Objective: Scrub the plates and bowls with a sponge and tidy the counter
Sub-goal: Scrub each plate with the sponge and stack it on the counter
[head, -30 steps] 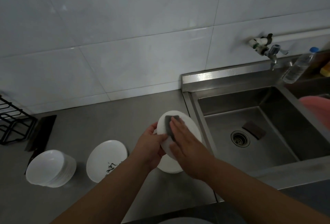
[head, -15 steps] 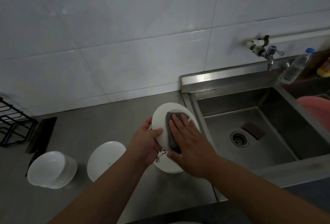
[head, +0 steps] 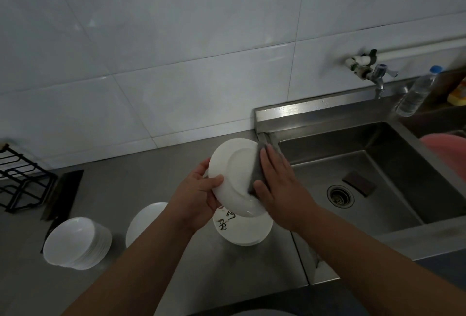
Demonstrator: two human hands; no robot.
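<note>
My left hand grips a white plate by its left rim and holds it tilted above the counter, underside towards me. My right hand presses a grey sponge against the plate's right side, fingers laid flat over the sponge and thumb tucked at its lower edge. Beneath the held plate lies a stack of white plates with black brush marks. Another white plate lies to the left, partly behind my left forearm. A stack of white bowls stands at the far left.
A steel sink with a drain and a dark pad in it is on the right, under a tap. A clear bottle and a pink basin sit at the far right. A black wire rack stands at the left.
The plate is tilted further up and turned, showing more of its underside. My right hand with the sponge has slid from the plate's middle to its right edge.
</note>
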